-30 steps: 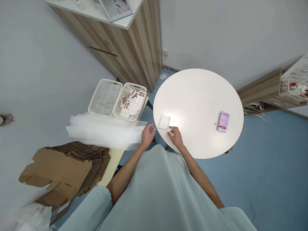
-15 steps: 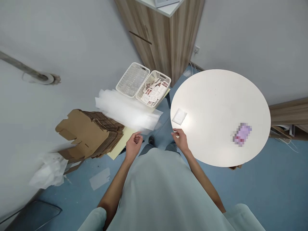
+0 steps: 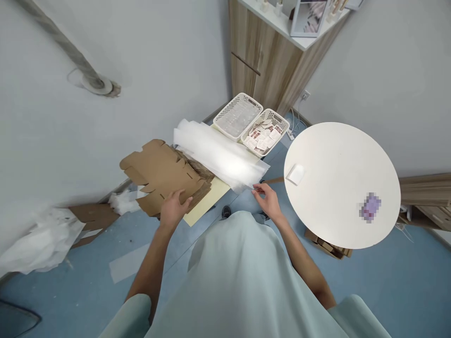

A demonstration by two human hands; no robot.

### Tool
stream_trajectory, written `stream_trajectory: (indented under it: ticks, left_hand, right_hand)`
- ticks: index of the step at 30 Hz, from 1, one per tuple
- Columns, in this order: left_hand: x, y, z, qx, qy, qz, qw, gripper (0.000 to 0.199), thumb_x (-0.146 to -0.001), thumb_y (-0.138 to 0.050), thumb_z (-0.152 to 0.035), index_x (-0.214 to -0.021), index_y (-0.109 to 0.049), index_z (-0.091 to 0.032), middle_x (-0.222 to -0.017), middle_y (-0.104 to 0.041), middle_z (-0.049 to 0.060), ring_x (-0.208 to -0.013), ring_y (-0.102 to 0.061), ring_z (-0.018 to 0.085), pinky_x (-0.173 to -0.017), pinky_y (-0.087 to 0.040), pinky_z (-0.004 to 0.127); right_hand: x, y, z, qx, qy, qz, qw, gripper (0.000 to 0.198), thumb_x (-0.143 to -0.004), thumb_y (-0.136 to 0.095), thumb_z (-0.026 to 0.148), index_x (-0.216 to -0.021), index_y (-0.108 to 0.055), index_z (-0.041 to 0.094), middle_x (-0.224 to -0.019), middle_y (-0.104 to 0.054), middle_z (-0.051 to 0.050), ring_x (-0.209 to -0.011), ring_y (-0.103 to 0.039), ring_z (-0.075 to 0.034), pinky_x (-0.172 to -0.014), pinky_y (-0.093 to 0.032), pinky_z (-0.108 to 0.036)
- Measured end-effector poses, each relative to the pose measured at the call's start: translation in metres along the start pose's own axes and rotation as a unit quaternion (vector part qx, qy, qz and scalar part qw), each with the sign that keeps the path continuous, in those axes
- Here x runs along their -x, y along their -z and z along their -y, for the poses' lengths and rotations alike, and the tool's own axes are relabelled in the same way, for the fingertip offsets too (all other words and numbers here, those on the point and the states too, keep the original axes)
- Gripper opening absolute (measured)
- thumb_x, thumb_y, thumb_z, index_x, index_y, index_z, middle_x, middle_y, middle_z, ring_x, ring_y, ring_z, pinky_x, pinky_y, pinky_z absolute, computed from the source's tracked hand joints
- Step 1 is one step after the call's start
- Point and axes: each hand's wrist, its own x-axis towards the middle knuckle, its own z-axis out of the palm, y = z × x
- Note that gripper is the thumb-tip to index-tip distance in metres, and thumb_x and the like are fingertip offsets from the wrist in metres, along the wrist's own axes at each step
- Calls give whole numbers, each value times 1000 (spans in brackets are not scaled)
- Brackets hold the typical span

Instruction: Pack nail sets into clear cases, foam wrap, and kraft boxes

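Note:
My left hand [image 3: 172, 209] is at the near edge of a stack of flat brown cardboard boxes [image 3: 155, 164], its fingers on the top one and the thumb spread apart. My right hand [image 3: 268, 201] has its thumb and fingertips brought together at the near right corner of a pile of white translucent foam sheets [image 3: 218, 152]. The corner seems to be between those fingertips. A small white packet [image 3: 295, 174] lies on the round white table [image 3: 338, 164], to the right of this hand.
Behind the sheets stand two white baskets, one with clear plastic pieces [image 3: 237, 117], one with printed cards [image 3: 264, 136]. A yellowish board [image 3: 207, 206] lies under the stacks. A wooden cabinet [image 3: 268, 61] stands behind; crumpled white plastic [image 3: 42, 239] lies left. A pixelated purple object [image 3: 369, 208] is on the table.
The view has turned left, towards the cardboard and sheets. My left hand has moved from free air onto the cardboard stack. My right hand has come from the table's edge to the sheets' corner.

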Motion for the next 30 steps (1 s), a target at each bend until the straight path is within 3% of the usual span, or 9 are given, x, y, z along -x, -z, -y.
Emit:
stream_trajectory:
  ticks: [4,11,17,20,23,26,30]
  left_hand:
    - [-11,5,35,-7,-23,54,998,44,-89,-63,-49,-121,-70,-20,-126,-72,16,-121,-68,37,-106,-54,47]
    - [-21,7,48,29,-73,107,991,36,-99,-51,-42,-122,-72,-24,-124,-77,12,-110,-73,31,-96,-56,40]
    - [-30,9,48,2,-84,86,993,39,-104,-39,-32,-121,-74,-23,-122,-78,13,-107,-74,31,-90,-56,38]
    - [-31,6,42,-46,-94,82,991,38,-104,-38,-28,-115,-74,-20,-116,-77,17,-103,-74,33,-86,-56,39]
    - [-29,1,37,-77,-93,79,990,36,-103,-40,-28,-109,-74,-19,-108,-76,17,-102,-73,34,-84,-55,39]
    - [-27,-3,34,-71,-86,70,991,33,-102,-44,-28,-112,-75,-21,-108,-75,16,-102,-72,33,-85,-55,38]
    - [-25,-2,35,-45,-77,75,993,36,-103,-43,-29,-111,-77,-23,-108,-74,15,-100,-72,32,-85,-54,38]
  right_hand:
    - [-12,-58,29,36,19,42,998,24,-101,-62,36,-117,-74,22,-116,-75,-8,-97,-74,-21,-94,-60,-37]
    - [-21,-127,69,127,53,145,980,25,-104,-61,30,-126,-72,23,-123,-73,-8,-100,-75,-20,-92,-58,-33]
    - [-34,-170,85,216,128,238,938,25,-107,-56,23,-127,-71,25,-149,-64,-8,-132,-66,-24,-110,-54,-38]
    - [-40,-186,83,272,122,275,914,25,-106,-57,22,-128,-69,22,-162,-54,-10,-130,-68,-27,-107,-56,-41]
    - [-45,-194,76,327,80,295,894,25,-105,-57,22,-128,-68,22,-159,-57,-10,-119,-73,-28,-99,-59,-39]
    - [-47,-196,71,351,59,294,887,33,-105,-55,21,-137,-64,25,-150,-63,-9,-115,-75,-28,-93,-60,-38]
    - [-45,-201,66,380,72,293,874,40,-104,-53,20,-143,-60,27,-155,-57,-11,-112,-74,-30,-89,-61,-42]
